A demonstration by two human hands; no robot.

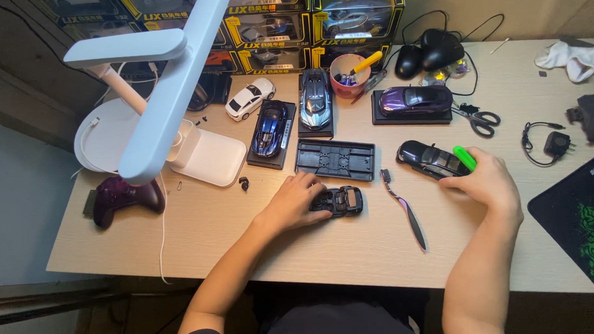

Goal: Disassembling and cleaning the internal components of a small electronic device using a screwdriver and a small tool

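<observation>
Our left hand (pixel 292 204) presses down on the chassis (pixel 338 201) mid-desk (pixel 354 251), fingers grasping it; our right hand (pixel 488 179) clenches a green tool (pixel 464 158) beside the black car (pixel 430 160).

Your counter (pixel 354 244): pale wood-grain laminate, matt. Dark car body (pixel 432 159) at 2 o'clock: glossy paint. Black base tray (pixel 335 160) at 12: matt plastic. Green handle (pixel 464 158): smooth plastic.
</observation>
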